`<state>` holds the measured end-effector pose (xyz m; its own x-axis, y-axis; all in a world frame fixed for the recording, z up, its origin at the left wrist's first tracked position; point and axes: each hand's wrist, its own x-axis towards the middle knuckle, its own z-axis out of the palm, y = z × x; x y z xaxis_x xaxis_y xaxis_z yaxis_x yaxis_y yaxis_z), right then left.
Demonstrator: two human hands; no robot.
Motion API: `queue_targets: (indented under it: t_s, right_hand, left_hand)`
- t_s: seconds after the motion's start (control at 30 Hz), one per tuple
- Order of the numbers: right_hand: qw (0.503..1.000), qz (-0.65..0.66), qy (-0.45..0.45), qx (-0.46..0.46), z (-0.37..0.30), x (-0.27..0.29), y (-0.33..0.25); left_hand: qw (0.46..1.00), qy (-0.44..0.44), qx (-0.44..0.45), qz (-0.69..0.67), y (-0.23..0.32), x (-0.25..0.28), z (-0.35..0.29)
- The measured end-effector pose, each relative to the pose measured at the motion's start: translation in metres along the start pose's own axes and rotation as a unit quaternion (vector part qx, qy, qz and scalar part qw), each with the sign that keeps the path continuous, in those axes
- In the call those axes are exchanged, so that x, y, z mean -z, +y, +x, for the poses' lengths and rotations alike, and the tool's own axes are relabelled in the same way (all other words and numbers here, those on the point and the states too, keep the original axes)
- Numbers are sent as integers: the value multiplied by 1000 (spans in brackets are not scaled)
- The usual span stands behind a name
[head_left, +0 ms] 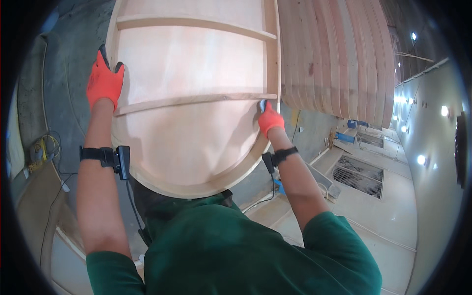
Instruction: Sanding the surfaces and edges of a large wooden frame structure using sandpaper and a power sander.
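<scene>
A long pale wooden panel (187, 64) with a raised rim and a rounded near end stretches in front of me, its near end close against my green shirt. Two wooden crossbars (196, 101) run across its inner face. My left hand (105, 84), in a red glove with dark fingertips, grips the left rim with its thumb on the inner side. On the right rim, just below the nearer crossbar, my right hand (270, 121) is closed in a matching glove. Its other fingers are mostly hidden, and a greyish patch shows at its thumb tip.
A large stack of curved wooden pieces (339, 59) stands right of the panel. Further right are a metal grille (359, 176), blue equipment (345, 137) and a wall with lights. A yellow coiled cable (39, 150) lies at the left. Black straps with small devices circle both forearms.
</scene>
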<state>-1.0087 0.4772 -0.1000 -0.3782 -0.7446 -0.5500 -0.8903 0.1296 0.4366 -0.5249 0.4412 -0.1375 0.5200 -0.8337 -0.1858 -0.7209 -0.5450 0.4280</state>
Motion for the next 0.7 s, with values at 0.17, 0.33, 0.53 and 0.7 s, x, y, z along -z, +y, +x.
queue_targets:
  t_s: [0.17, 0.33, 0.53, 0.7]
  right_hand:
    - [999, 23, 40, 0, -9, -11, -6]
    - [999, 32, -8, 14, -4, 11, -1]
    - [999, -28, -7, 31, -4, -10, -2]
    - [1000, 18, 15, -20, 2, 0, -23]
  left_hand:
    - [999, -35, 20, -12, 0, 7, 2]
    - [999, 28, -20, 1, -7, -5, -1]
    - [999, -34, 10, -7, -7, 6, -1]
    - [1000, -20, 9, -3, -2, 2, 3]
